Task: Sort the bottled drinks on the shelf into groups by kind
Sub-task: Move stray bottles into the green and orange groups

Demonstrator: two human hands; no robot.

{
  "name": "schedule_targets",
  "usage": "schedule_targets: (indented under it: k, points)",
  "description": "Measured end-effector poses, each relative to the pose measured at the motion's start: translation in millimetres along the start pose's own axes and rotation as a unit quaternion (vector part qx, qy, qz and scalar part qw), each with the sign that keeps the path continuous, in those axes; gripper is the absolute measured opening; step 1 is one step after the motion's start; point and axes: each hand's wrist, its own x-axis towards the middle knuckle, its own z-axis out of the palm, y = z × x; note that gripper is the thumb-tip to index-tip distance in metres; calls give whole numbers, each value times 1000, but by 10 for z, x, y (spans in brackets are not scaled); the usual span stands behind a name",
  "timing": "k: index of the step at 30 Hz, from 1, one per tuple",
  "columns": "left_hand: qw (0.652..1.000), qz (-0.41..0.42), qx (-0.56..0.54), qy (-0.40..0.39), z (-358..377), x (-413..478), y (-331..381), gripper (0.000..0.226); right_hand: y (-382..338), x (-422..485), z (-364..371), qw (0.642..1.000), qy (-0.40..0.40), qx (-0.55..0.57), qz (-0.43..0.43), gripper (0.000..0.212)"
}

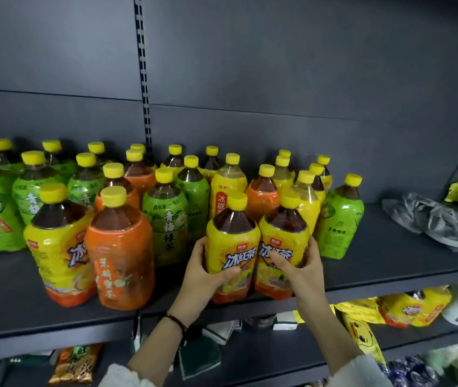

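Bottles (232, 247) x2 w/ 冰红茶 labels (240, 259)

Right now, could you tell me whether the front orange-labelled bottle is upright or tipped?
Upright: the orange-labelled bottle stands on its base on the shelf, with its yellow cap on top.

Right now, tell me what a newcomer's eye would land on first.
At the front centre, the left hand grips the left yellow-label bottle and the right hand the right yellow-label bottle, side by side at the shelf edge. Behind and to the left crowd mixed bottles with green, orange and yellow labels, all yellow-capped. Crumpled grey plastic lies far right.
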Motion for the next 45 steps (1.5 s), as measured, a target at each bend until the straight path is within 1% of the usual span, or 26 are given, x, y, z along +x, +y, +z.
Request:
schedule_targets:
  k: [2,6,9,11,14,16,17,18,20,21,22,23,25,27,29,31,33,35,37,40,42,43,44,45]
  points:
    - [1000,-1,2,-3,103,96,-34,66,12,99,-53,1000,-4,-6,-6,93]
    - [1000,-4,6,12,301,254,-56,76,54,290,-197,999,-10,-31,1,97]
    - [1000,1,8,27,397,333,-77,70,37,443,-291,994,-13,-106,7,97]
    - [999,-1,15,34,425,349,-81,69,24,495,-330,991,-28,-128,5,96]
    - [999,-6,15,43,456,333,-84,68,22,494,-397,986,-69,-150,-5,102]
    - [999,-11,13,52,480,306,-95,74,61,476,-506,986,-84,-143,-21,102]
    - [998,-11,16,56,491,300,-99,77,77,465,-576,989,-64,-130,-31,98]
    - [998,-9,20,61,500,296,-105,78,99,468,-663,992,-18,-114,-42,90]
    - [997,-5,26,71,516,302,-127,72,148,544,-860,984,113,-124,-61,74]
    - [997,-3,26,77,529,304,-136,68,171,620,-962,972,162,-154,-65,72]
    - [996,-1,26,84,546,301,-145,65,197,720,-1057,963,188,-184,-61,76]
    - [995,2,28,92,562,299,-152,62,208,829,-1132,960,188,-203,-46,84]
    - [994,5,32,105,586,299,-167,61,206,1031,-1196,973,146,-181,-2,103]
    - [994,4,30,108,594,305,-176,64,185,1182,-1168,983,110,-147,20,110]
    - [994,4,32,104,595,309,-194,69,159,1278,-1099,983,113,-144,24,111]
    - [994,4,34,105,607,301,-187,70,147,1336,-1039,978,137,-158,13,110]
    - [993,4,42,106,621,295,-178,71,159,1369,-1026,969,163,-185,-3,102]
    - [993,8,49,109,631,296,-165,68,188,1380,-1056,965,170,-199,-11,96]
    - [992,11,56,111,635,293,-163,66,225,1357,-1133,972,136,-193,-11,93]
    - [992,7,67,108,635,258,-142,73,242,1290,-1325,989,25,-147,13,96]
    - [990,9,88,113,621,235,-128,92,203,1224,-1470,994,-50,-93,40,109]
    - [986,9,115,123,614,235,-125,100,180,1193,-1535,993,-77,-72,51,118]
    - [981,5,143,134,613,231,-114,103,153,1156,-1582,991,-101,-61,60,122]
    - [977,0,162,142,619,232,-99,102,132,1106,-1602,988,-127,-57,67,120]
